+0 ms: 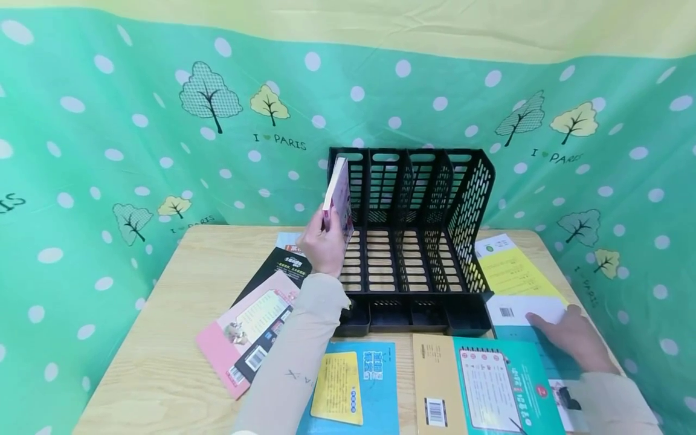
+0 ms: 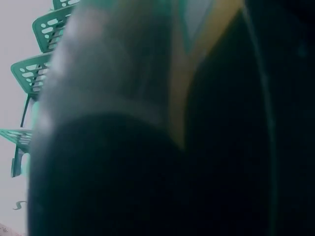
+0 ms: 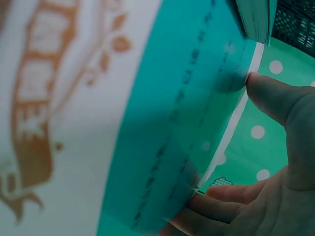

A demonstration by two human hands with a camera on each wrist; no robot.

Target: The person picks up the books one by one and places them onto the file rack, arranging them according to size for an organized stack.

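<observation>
1 downward view, 2 wrist-close

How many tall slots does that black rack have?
4 tall slots, side by side: the leftmost slot, partly hidden by the book in the left hand; the second slot; the third slot; and the rightmost slot. None looks fully hidden.
</observation>
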